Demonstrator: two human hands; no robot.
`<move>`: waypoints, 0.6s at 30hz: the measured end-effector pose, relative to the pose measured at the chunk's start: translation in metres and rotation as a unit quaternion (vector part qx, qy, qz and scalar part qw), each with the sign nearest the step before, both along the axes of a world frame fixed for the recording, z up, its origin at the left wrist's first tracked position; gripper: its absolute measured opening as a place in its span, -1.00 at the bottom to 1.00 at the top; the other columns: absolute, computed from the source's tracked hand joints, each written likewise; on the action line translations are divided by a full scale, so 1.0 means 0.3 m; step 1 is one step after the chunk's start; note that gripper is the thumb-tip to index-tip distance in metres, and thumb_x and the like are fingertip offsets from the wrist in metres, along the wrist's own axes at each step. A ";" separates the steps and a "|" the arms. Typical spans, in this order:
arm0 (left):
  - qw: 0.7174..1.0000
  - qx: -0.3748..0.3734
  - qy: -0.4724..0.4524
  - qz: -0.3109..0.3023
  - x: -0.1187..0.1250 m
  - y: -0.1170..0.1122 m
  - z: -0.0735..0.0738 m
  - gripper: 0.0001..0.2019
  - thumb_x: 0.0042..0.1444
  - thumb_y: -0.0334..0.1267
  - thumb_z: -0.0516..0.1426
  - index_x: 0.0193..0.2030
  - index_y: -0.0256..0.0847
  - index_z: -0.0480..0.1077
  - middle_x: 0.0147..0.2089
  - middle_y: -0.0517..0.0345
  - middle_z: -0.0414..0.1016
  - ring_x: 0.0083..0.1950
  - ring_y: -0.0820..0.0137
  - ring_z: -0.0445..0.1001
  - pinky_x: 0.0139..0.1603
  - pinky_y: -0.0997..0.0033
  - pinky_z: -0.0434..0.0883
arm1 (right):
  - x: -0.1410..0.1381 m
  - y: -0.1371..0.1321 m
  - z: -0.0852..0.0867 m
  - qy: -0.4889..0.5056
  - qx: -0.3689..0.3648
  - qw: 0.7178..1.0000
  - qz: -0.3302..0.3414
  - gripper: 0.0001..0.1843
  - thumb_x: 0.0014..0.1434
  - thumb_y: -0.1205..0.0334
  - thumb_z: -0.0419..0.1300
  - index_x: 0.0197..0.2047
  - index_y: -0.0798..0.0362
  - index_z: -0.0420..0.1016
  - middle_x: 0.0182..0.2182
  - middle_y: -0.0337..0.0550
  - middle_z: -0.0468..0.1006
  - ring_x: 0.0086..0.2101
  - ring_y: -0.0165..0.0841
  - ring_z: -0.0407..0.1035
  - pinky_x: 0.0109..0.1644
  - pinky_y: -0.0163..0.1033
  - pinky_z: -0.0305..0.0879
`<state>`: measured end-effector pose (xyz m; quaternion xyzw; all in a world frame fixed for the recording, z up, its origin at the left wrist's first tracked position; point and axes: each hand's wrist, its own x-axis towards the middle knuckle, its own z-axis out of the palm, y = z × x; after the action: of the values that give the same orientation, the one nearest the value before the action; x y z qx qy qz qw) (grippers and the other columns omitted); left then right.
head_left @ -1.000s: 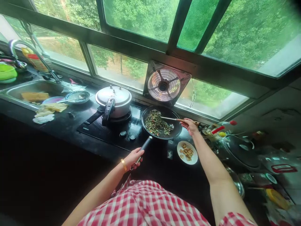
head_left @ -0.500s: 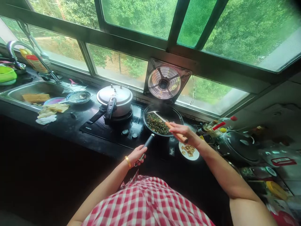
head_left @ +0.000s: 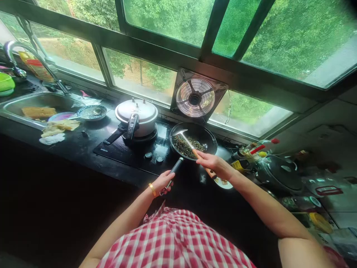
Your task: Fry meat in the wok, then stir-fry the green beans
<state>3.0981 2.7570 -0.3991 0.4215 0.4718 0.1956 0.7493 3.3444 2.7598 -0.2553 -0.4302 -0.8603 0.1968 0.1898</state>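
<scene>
My left hand (head_left: pixel 164 182) is wrapped round the black handle of a frying pan (head_left: pixel 210 138) on the stove. In my right hand (head_left: pixel 213 163) is the wooden handle of a spatula (head_left: pixel 187 140), whose metal blade is over the far left part of the pan. Chopped dark green food with reddish bits (head_left: pixel 185 146) lies in the pan, mostly in its left and near half. Just beneath my right hand, a white plate (head_left: pixel 228 185) with pale brown pieces is partly hidden.
Left of the pan, a pressure cooker (head_left: pixel 142 124) stands on the black cooktop (head_left: pixel 131 156). Farther left are a bowl (head_left: pixel 92 112), a cloth (head_left: pixel 60 127) and the sink (head_left: pixel 16 118). Bottles (head_left: pixel 259 149) and a dark pot (head_left: pixel 281 173) crowd the right side. Behind the pan is a fan (head_left: pixel 195 97).
My right hand has shifted slightly left and toward me with the spatula. The food is more spread out to the right. More of the plate is covered. My left hand keeps its grip.
</scene>
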 end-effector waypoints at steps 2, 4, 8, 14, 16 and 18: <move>1.000 0.003 0.001 -0.001 0.001 0.002 -0.003 -0.44 0.07 0.12 0.05 0.12 -0.16 0.13 -0.48 0.30 0.25 -0.67 0.62 0.21 -0.74 0.68 0.04 | -0.014 0.002 -0.006 0.014 -0.008 1.000 -0.008 -0.59 0.06 0.39 0.15 -0.05 -0.20 0.51 0.18 -0.48 0.25 0.09 -0.24 0.30 0.17 -0.20 0.26; 1.000 0.005 0.003 0.001 0.001 0.003 -0.005 -0.43 0.07 0.12 0.05 0.13 -0.17 0.11 -0.48 0.30 0.25 -0.67 0.62 0.21 -0.74 0.68 0.05 | -0.011 -0.008 -0.004 0.018 -0.024 1.000 0.000 -0.60 0.07 0.37 0.15 -0.04 -0.18 0.50 0.19 -0.49 0.24 0.11 -0.25 0.27 0.18 -0.22 0.25; 1.000 0.002 0.002 0.003 0.000 0.004 -0.010 -0.44 0.08 0.12 0.05 0.13 -0.14 0.10 -0.47 0.30 0.25 -0.67 0.62 0.21 -0.75 0.68 0.05 | 0.048 -0.054 0.007 0.013 -0.038 0.999 0.003 -0.65 0.06 0.35 0.15 -0.09 -0.13 0.54 0.19 -0.44 0.25 0.08 -0.23 0.31 0.14 -0.20 0.28; 1.000 -0.003 0.007 -0.001 -0.001 0.003 -0.002 -0.48 0.12 0.08 0.03 0.13 -0.15 0.11 -0.46 0.29 0.25 -0.67 0.61 0.21 -0.76 0.68 0.05 | 0.052 -0.030 -0.031 0.044 -0.002 0.999 -0.019 -0.66 0.07 0.35 0.12 -0.09 -0.10 0.54 0.20 -0.38 0.24 0.09 -0.24 0.29 0.17 -0.14 0.22; 1.000 -0.002 0.007 -0.001 0.000 0.002 0.006 -0.51 0.14 0.06 0.02 0.11 -0.17 0.11 -0.47 0.29 0.25 -0.68 0.61 0.21 -0.76 0.68 0.06 | 0.022 0.000 -0.040 0.048 -0.006 0.999 -0.003 -0.68 0.08 0.34 0.12 -0.11 -0.10 0.54 0.19 -0.40 0.26 0.09 -0.26 0.29 0.17 -0.17 0.23; 1.000 -0.002 0.011 -0.001 0.000 0.002 0.012 -0.54 0.15 0.04 0.01 0.10 -0.18 0.13 -0.48 0.29 0.25 -0.68 0.61 0.21 -0.76 0.67 0.07 | 0.002 0.014 -0.037 0.044 -0.015 0.999 0.016 -0.69 0.09 0.34 0.12 -0.12 -0.10 0.55 0.19 -0.41 0.26 0.10 -0.27 0.27 0.17 -0.22 0.24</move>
<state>3.0982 2.7575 -0.3956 0.4227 0.4798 0.1896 0.7451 3.3450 2.7638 -0.2663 -0.4105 -0.8547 0.2316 0.2176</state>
